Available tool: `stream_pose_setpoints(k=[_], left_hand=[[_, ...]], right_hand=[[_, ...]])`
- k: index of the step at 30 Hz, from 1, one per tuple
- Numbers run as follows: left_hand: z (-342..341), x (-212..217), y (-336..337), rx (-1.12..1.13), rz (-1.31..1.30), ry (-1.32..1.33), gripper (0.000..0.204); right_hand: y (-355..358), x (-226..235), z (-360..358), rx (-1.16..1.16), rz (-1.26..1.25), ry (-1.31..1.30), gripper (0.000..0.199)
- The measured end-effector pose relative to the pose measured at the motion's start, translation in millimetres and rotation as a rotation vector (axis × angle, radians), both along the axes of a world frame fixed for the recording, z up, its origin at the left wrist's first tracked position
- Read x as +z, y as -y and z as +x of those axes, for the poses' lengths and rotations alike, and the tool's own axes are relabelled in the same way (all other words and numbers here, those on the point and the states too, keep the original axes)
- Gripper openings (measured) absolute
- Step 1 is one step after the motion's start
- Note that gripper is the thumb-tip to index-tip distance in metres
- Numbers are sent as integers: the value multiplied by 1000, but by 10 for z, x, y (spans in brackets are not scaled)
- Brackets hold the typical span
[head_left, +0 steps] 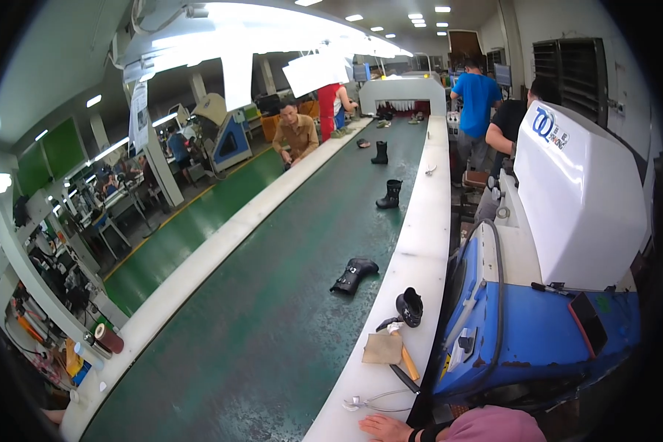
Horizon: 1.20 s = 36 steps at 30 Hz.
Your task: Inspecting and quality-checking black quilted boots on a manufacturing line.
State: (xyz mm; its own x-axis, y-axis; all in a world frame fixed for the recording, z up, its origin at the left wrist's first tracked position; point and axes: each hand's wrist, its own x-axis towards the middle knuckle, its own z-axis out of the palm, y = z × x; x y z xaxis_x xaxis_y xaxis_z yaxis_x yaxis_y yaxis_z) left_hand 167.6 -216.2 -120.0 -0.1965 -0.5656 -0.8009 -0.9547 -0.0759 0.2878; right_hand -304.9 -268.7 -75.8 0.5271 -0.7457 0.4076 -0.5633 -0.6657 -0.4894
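Note:
My right hand (pixel 383 427) comes in at the lower right from a pink sleeve with a black band at the wrist. It lies on the white ledge with fingers stretched out, holding nothing I can see. Just beyond the fingertips are metal pliers (pixel 376 404) with thin handles. Farther along the ledge lie a black-handled tool (pixel 404 379), a wooden handle (pixel 409 362) and a tan square pad (pixel 383 349). Beyond them sits a black boot (pixel 411 308), opening upward. Another black boot (pixel 354 277) lies on its side on the green belt (pixel 258 317). My left hand is out of view.
More black boots stand up the belt (pixel 389 194), toward a white tunnel machine (pixel 403 91). A blue and white machine (pixel 545 324) borders the ledge's right. A person in brown (pixel 296 132) sits across the belt. At lower left are a thread spool (pixel 108 339) and another person's arm (pixel 53 416).

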Motion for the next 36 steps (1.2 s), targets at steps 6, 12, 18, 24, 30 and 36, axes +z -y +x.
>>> stream_pose_setpoints(k=[6, 12, 18, 24, 30, 36], left_hand=[[37, 55, -14, 6, 4, 27, 34], [87, 94, -146, 2, 39, 53, 34], [132, 151, -268, -2, 73, 83, 34], [93, 139, -428, 0, 104, 91, 34], [73, 143, -546, 13, 130, 106, 34], [49, 136, -562, 16, 140, 119, 34]], right_hand=[[-26, 13, -17, 26, 0, -49, 50], [-49, 98, -18, -1, 51, -15, 49], [13, 144, -23, 29, 151, -207, 48], [20, 246, -33, 13, 114, -191, 48], [18, 276, -22, 11, 81, -152, 46], [15, 275, -21, -1, 88, -144, 46]])
